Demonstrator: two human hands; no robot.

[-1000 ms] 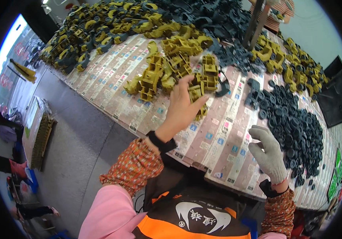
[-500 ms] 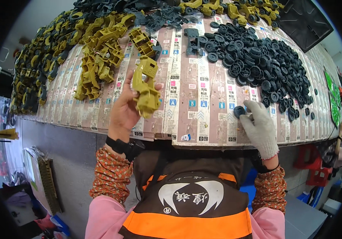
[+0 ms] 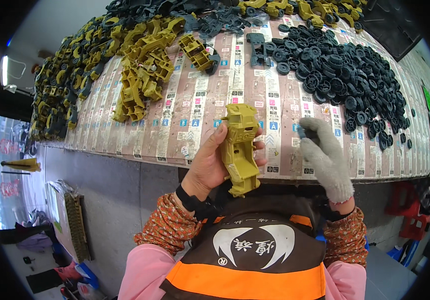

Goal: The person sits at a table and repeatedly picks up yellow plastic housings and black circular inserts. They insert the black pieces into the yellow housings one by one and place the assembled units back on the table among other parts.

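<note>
My left hand [image 3: 209, 159], bare, is closed round a mustard-yellow plastic toy car body [image 3: 241, 155]. The body stands lengthwise in front of me, near the table's front edge, with its hollow part showing. To its right is my right hand [image 3: 326, 159] in a pale grey knitted glove. Its thumb and fingertips pinch a small dark toy wheel [image 3: 301, 131], seen edge-on and mostly covered by the glove. A short gap separates that wheel from the car body.
A big heap of dark wheels [image 3: 335, 75] covers the table's right side. Loose yellow bodies [image 3: 142, 75] lie left of the middle, beside piled yellow-and-dark cars [image 3: 70, 85]. Dark chassis parts [image 3: 210, 22] lie at the back. A black crate [image 3: 392, 27] stands at the far right.
My left hand has brought the car body nearer and to the right, turning it. My right hand has picked up the wheel from the table. The whole view has shifted slightly.
</note>
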